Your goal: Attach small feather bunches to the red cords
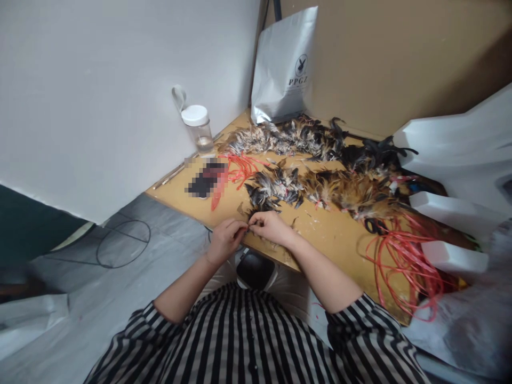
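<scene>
My left hand (227, 239) and my right hand (272, 226) meet over the front edge of the wooden table (328, 229). Both are closed in a pinch, fingertips nearly touching. What lies between them is small, dark and mostly hidden, so I cannot make it out. Dark feather wisps show just beyond my right fingers. Behind the hands lies a bunch of black and white feathers (276, 184), beside a long row of brown feathers (348, 192). Farther back stretches another feather row (280, 137).
Red plastic strips (408, 256) hang in loops at the right edge; more red strips (242, 166) lie left. A clear jar with a white lid (197, 125) and a silver bag (284, 69) stand at the back. Black scissor handles (376, 226) lie near white foam (452, 258).
</scene>
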Action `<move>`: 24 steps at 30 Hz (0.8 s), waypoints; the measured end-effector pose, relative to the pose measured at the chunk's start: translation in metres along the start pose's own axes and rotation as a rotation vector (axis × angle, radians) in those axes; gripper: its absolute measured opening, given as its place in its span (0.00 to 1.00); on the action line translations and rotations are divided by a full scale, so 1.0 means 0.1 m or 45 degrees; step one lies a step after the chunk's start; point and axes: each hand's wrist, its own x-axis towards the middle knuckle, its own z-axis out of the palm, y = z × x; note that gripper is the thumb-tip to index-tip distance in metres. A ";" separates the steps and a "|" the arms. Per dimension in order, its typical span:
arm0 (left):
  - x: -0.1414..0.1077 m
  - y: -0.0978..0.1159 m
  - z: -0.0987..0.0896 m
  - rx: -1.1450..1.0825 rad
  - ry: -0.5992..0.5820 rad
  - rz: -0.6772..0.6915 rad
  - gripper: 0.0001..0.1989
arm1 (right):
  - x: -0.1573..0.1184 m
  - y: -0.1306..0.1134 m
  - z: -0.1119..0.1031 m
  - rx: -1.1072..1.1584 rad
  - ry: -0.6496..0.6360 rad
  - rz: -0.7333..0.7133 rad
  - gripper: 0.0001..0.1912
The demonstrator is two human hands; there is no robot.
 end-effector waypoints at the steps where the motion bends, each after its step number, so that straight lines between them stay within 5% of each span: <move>1: 0.00 0.00 0.00 0.002 0.006 -0.003 0.07 | 0.00 -0.01 0.00 -0.017 0.014 -0.007 0.06; 24: -0.05 -0.05 -0.05 -0.066 -0.048 0.113 0.07 | -0.02 -0.02 0.02 -0.041 0.142 0.011 0.08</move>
